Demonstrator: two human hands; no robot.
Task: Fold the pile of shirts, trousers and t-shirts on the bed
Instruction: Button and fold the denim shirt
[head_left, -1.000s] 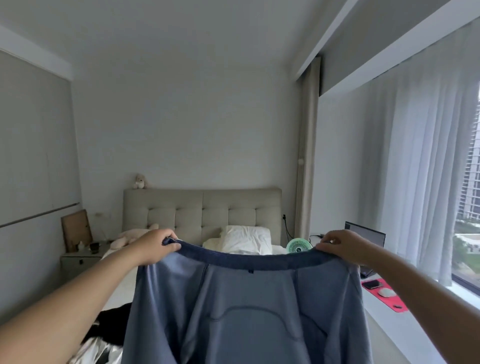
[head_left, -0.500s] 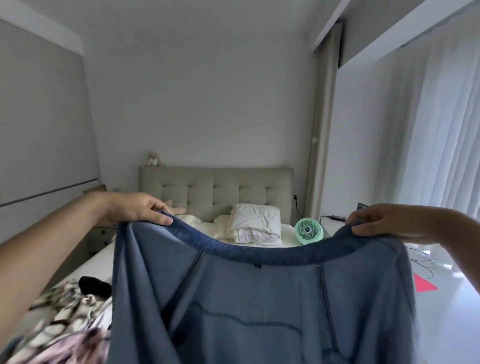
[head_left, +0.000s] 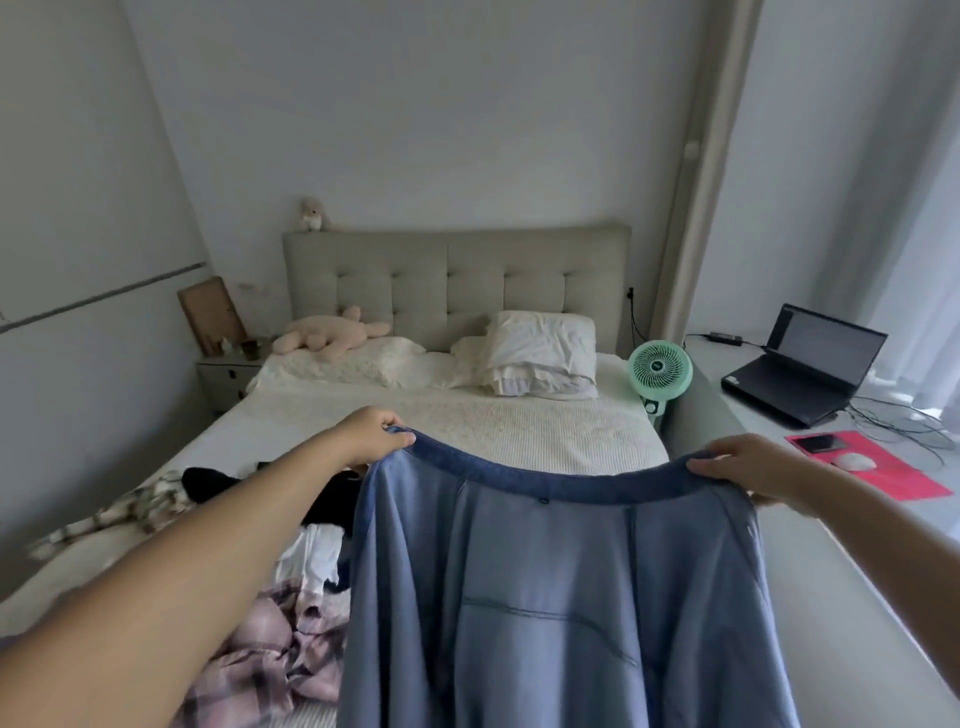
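Note:
A blue garment (head_left: 550, 597) with a darker waistband hangs spread out in front of me, above the foot of the bed (head_left: 467, 426). My left hand (head_left: 371, 434) grips the band's left end and my right hand (head_left: 748, 465) grips its right end. The band sags between them. Left of the garment, a pile of clothes (head_left: 291, 639) lies on the mattress: a pink plaid piece in front, a white one and a black one (head_left: 208, 480) behind, and a patterned cream piece (head_left: 130, 506) at the far left. The garment hides part of the pile.
Pillows (head_left: 540, 353) and a plush toy (head_left: 327, 335) lie at the headboard. A green fan (head_left: 658, 370) stands at the bed's right corner. On the ledge to the right are a laptop (head_left: 800, 374), cables and a red mat (head_left: 872, 467) with a phone and mouse. A nightstand (head_left: 223, 376) is left.
My view has tilted downward, bringing the whole bed and the pile into sight. Both hands have come down with the blue garment, still gripping its band.

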